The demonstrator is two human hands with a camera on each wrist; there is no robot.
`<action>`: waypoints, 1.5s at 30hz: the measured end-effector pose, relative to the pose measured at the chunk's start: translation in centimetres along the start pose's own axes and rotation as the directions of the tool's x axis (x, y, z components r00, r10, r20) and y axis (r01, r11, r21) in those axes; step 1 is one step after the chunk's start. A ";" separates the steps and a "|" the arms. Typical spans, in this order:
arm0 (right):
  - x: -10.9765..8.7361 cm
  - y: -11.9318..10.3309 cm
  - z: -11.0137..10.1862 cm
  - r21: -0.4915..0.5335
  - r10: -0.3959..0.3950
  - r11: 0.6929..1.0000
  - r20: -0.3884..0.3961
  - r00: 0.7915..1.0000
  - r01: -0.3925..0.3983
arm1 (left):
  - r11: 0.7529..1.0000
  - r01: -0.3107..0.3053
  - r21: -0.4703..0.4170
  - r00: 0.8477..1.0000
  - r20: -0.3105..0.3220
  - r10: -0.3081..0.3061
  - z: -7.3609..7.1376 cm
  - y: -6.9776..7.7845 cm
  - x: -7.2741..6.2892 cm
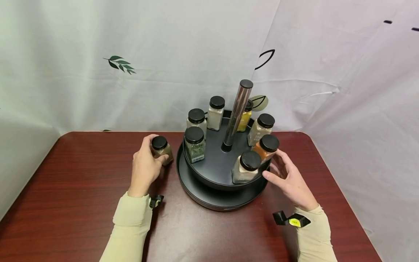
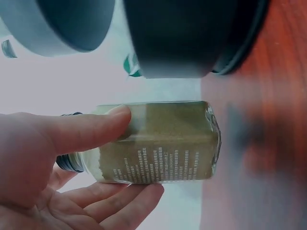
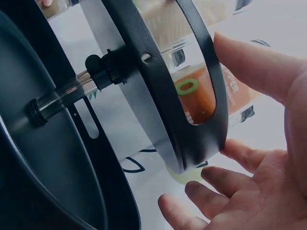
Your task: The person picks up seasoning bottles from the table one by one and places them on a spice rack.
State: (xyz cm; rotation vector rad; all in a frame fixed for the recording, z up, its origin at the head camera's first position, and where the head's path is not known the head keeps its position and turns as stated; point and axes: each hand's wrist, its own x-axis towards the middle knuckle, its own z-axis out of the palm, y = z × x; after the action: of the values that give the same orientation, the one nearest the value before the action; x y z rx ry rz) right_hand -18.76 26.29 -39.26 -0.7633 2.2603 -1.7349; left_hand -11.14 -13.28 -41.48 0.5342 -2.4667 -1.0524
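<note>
My left hand (image 1: 145, 167) grips a square glass spice jar (image 2: 158, 143) with a black lid and brownish-green powder, left of a two-tier black spice rack (image 1: 214, 173). Thumb and fingers lie on opposite sides of the jar, its lid partly hidden by the hand. At the rack's right side, my right hand (image 1: 291, 180) touches the upper tier's rim with thumb and index finger; its other fingers are loosely spread. Closest to that hand stand a jar of orange spice (image 1: 263, 153) and a jar of pale powder (image 1: 243, 174).
More jars stand around the upper tier, among them a green herb jar (image 1: 195, 149) and a yellow one (image 1: 244, 122). A tall post (image 1: 237, 114) rises from the middle. The lower tier (image 1: 212, 198) sits on a reddish wooden table (image 1: 82, 189); white cloth (image 1: 163, 91) hangs behind.
</note>
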 end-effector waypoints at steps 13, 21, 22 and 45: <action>-0.1 0.0 -0.2 0.083 -0.016 0.996 -0.022 1.000 0.018 | 0.997 -0.070 -0.014 0.995 -0.067 0.069 -2.1 2.1 -0.5; 0.1 -0.4 -0.1 0.138 0.005 0.990 -0.036 0.999 0.001 | 0.995 -0.087 -0.039 0.993 -0.089 0.083 -4.1 4.0 -1.4; 0.1 -0.4 -0.1 0.144 0.004 0.990 -0.034 0.999 0.001 | 0.995 -0.094 -0.046 0.991 -0.097 0.089 -4.4 4.2 -1.6; 0.0 -0.2 0.2 0.107 0.016 0.994 -0.006 1.000 -0.015 | 0.940 -0.331 -0.077 0.925 -0.221 0.308 -7.4 8.2 -5.2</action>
State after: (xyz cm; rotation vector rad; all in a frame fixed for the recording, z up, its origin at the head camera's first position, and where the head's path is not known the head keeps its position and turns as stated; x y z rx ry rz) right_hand -18.66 26.10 -39.13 -0.7175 2.1509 -1.8372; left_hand -4.52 -9.83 -31.84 0.1825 -2.2002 -0.9442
